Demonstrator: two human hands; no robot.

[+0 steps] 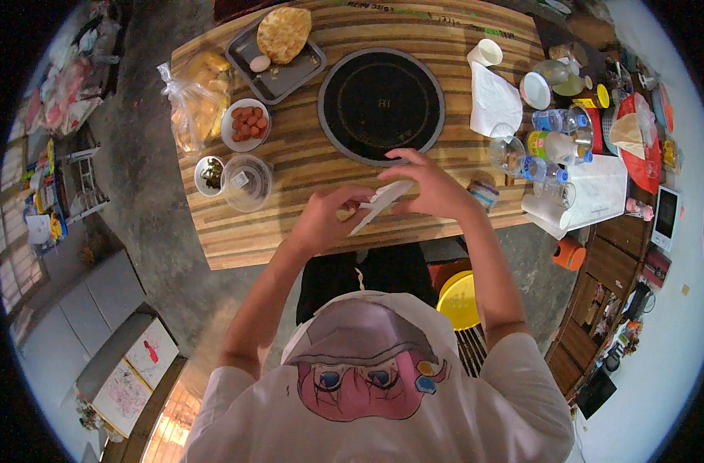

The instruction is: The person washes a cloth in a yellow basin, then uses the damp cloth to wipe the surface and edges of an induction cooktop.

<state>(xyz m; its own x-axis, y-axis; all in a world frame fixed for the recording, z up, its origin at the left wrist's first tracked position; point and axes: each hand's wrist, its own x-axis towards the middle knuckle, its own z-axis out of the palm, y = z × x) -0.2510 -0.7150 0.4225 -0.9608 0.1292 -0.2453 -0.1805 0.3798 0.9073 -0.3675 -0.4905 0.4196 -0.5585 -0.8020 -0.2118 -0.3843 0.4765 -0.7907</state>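
Above the front edge of the wooden table, my left hand (327,219) pinches a thin, folded white item (385,204), perhaps paper or plastic film. My right hand (436,186) arches over the item's far end, fingers spread and thumb beside it. Whether the right fingers grip it is hard to tell. A round black induction cooktop (381,104) lies just beyond both hands. To the right of my right hand rests a small blue-and-white packet (483,195).
At left are a clear-lidded tub (246,182), a bowl of sliced sausage (245,124), a bowl of dark greens (209,173) and a bagged yellow food (198,104). A grey tray (294,81) holds flatbread (283,35) and an egg (260,63). Bottles (552,146) crowd the right.
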